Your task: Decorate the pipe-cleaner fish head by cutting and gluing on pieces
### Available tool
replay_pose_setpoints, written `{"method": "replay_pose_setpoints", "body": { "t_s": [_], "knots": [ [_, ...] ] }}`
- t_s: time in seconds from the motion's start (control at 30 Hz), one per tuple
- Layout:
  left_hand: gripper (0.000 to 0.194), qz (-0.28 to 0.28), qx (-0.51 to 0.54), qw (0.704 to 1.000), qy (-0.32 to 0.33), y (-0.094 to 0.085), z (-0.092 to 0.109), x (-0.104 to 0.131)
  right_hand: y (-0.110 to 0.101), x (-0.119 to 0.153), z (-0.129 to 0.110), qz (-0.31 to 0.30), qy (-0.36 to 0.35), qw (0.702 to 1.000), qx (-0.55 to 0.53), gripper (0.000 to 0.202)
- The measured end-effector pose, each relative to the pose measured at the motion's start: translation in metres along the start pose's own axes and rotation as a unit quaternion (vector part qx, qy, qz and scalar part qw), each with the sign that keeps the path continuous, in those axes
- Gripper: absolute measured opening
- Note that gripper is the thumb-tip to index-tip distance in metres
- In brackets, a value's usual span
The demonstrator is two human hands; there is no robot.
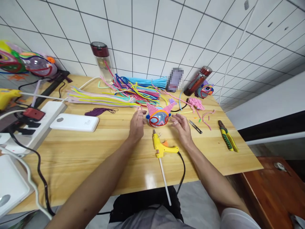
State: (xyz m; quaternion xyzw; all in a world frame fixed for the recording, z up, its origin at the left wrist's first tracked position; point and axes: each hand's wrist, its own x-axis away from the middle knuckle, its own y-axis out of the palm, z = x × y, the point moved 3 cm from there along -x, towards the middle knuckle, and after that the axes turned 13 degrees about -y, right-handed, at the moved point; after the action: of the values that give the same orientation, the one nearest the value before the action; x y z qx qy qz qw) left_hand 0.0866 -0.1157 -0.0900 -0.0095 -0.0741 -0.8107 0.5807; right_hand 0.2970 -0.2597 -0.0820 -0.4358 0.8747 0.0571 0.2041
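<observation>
A clear round ornament (pixel 159 118) with pink pointed ears, red rings like glasses and blue pompoms at its sides stands on the wooden table. My left hand (pixel 138 123) rests beside it on the left, fingers stretched out and holding nothing. On the other side my right hand (pixel 181 126) is apart from it, fingers spread and free of any object. Just in front lies a yellow glue gun (pixel 164 147), its nozzle pointing at the ornament and a white glue stick (pixel 165 181) jutting from its rear.
Behind lie bundles of coloured pipe cleaners (pixel 138 90). To the right are thread snips (pixel 195 126) and pliers (pixel 227 136). A white power bank (pixel 75 122), purple tassel (pixel 100 111) and power strip (pixel 51 111) occupy the left. A glass bottle (pixel 102 62) and red flask (pixel 198 80) stand at the back.
</observation>
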Motion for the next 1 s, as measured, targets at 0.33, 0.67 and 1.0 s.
{"method": "replay_pose_setpoints", "body": {
  "t_s": [0.33,0.67,1.0],
  "knots": [
    [0.046,-0.023,-0.035,0.999,0.018,0.002,-0.005,-0.001,0.008,0.004,0.002,-0.049,0.001,0.998,-0.026,0.061],
    [0.046,0.020,-0.048,0.998,0.033,-0.010,-0.006,-0.008,0.000,0.000,-0.013,0.038,-0.028,0.996,0.080,0.029],
    [0.050,0.050,0.025,0.998,0.002,-0.011,-0.008,-0.017,-0.002,-0.007,-0.011,0.035,-0.029,0.997,0.065,0.035]
  ]
}}
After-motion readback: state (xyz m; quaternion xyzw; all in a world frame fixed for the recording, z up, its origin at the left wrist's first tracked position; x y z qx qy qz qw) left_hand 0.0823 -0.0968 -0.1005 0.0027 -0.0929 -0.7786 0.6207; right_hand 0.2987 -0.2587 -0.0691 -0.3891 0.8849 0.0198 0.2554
